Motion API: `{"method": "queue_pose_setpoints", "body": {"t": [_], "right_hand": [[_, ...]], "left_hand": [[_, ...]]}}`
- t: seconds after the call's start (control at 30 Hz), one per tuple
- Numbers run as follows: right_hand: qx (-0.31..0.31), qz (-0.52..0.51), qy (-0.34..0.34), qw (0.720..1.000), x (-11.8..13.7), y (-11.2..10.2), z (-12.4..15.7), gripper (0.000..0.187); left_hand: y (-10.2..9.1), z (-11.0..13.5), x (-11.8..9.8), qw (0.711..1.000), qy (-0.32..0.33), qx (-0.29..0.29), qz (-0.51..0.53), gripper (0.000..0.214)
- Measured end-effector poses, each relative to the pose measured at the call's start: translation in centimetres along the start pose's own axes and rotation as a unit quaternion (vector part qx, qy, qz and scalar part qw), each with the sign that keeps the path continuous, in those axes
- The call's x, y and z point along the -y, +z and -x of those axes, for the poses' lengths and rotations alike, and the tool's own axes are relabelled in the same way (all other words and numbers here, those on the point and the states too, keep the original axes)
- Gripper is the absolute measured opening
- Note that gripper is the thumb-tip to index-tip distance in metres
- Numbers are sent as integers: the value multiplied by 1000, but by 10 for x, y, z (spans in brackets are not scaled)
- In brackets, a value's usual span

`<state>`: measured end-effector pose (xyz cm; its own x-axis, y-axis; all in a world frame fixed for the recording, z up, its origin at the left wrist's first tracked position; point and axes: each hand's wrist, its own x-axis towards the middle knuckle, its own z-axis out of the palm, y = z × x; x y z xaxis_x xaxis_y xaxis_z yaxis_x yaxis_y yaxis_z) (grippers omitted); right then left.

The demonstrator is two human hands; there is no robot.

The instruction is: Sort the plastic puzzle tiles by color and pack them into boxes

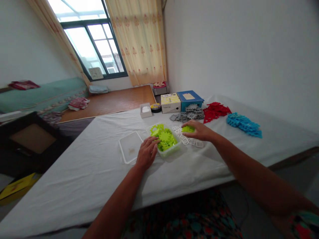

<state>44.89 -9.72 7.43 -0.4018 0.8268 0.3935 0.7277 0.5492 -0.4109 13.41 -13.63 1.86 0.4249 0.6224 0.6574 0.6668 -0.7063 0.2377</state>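
Observation:
A clear plastic container (171, 151) full of lime-green snowflake-shaped pieces (164, 136) sits mid-table. My left hand (147, 153) rests against its near left side, fingers curled on the rim and touching the green pieces. My right hand (198, 130) is just right of the container, closed on a green piece (188, 129), above several white pieces (189, 140) lying flat on the cloth. The container's clear lid (130, 146) lies to the left of my left hand.
The table carries a white cloth (99, 179). Behind are piles of grey (187, 114), red (215, 111) and blue pieces (244, 124), a blue box (189, 98), a yellow-white box (170, 102) and a small white box (146, 110). A bed stands at back left.

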Motion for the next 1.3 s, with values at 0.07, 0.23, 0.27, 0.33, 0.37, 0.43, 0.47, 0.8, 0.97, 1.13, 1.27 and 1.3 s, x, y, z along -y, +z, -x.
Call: {"method": "queue_pose_setpoints", "body": {"t": [0.07, 0.23, 0.27, 0.33, 0.37, 0.43, 0.47, 0.8, 0.97, 1.13, 1.27, 1.3], "right_hand": [[22, -40, -57, 997, 32, 18, -23, 43], [84, -62, -70, 992, 62, 45, -51, 51], [75, -64, -63, 993, 61, 46, -55, 51], [51, -68, -47, 995, 57, 47, -65, 48], [41, -65, -38, 996, 54, 48, -72, 47], [31, -49, -18, 998, 50, 53, -87, 46], [32, -41, -9, 999, 49, 56, -94, 46], [41, -71, 3, 997, 46, 78, -122, 52], [58, -127, -23, 990, 53, 81, -121, 58], [48, -70, -79, 993, 51, 72, -111, 32], [84, -6, -103, 991, 45, 67, -89, 37], [88, 1, -95, 992, 44, 66, -85, 39]], "left_hand": [[-3, 2, 0, 1000, -11, -11, -1, 31], [-10, 4, 1, 998, -51, -42, -9, 32], [-10, 4, 1, 997, -55, -44, -9, 33], [-11, 3, -1, 998, -51, -39, -6, 34], [-11, 2, -3, 999, -42, -31, -3, 34], [-10, 2, -7, 1000, -18, -4, 4, 36], [-10, 2, -9, 1000, -6, 12, 7, 36], [-13, 3, -11, 999, 0, 32, 22, 33], [-13, 2, -12, 999, 3, 31, 25, 31], [-16, 4, -8, 1000, -21, -2, 17, 31], [-17, 5, -6, 999, -41, -24, 6, 30], [-17, 4, -6, 999, -42, -26, 5, 30]]}}
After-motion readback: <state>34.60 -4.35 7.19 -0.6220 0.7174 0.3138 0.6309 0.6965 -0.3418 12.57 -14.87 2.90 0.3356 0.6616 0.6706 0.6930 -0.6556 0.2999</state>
